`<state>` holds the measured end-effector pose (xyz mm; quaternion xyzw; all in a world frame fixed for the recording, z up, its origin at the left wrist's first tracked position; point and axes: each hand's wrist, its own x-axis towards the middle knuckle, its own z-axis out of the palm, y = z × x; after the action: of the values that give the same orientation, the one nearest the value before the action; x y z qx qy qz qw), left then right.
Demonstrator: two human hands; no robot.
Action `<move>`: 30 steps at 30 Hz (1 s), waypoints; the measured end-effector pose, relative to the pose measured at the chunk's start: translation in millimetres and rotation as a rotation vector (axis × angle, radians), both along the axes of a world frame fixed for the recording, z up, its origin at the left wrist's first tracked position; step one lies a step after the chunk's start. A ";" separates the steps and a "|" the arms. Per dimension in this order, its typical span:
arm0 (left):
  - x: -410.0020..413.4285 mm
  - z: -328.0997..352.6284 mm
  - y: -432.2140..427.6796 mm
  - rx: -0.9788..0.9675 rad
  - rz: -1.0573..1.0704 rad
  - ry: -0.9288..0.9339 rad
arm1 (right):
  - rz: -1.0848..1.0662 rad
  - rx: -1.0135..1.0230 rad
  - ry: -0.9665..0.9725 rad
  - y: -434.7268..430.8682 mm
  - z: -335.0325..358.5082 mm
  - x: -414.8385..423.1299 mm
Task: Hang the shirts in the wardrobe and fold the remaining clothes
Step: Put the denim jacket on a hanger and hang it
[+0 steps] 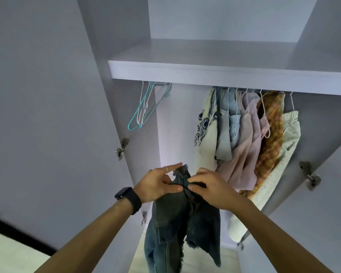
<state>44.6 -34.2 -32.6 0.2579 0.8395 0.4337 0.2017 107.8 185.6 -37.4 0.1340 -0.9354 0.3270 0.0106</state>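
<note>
Both hands, left (pixel 158 184) and right (pixel 211 189), pinch raised denim shorts (pixel 183 213).

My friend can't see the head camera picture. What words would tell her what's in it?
A person's left hand and right hand pinch a frayed denim garment, holding it up before an open wardrobe. Inside, under a shelf, shirts hang at the right and empty hangers at the left.
</note>
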 end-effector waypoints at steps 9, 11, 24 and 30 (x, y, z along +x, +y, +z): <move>2.0 15.6 -6.9 -0.176 0.063 0.447 | -0.230 -0.231 0.130 -28.3 3.7 -16.7; -5.6 20.4 -15.1 -0.266 0.074 0.551 | -0.252 -0.298 0.122 -35.4 6.2 -23.4; -73.9 75.4 -93.3 -0.920 0.438 1.257 | -0.156 -0.182 0.002 -53.3 50.5 -184.6; -98.2 68.9 -128.7 -1.066 0.394 1.229 | -0.254 -0.128 -0.065 -89.2 35.0 -268.2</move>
<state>-53.6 -162.9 36.2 0.1670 0.9223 -0.2119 -0.2766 -160.4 96.4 -2.4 0.0027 -0.9219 0.3862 0.0304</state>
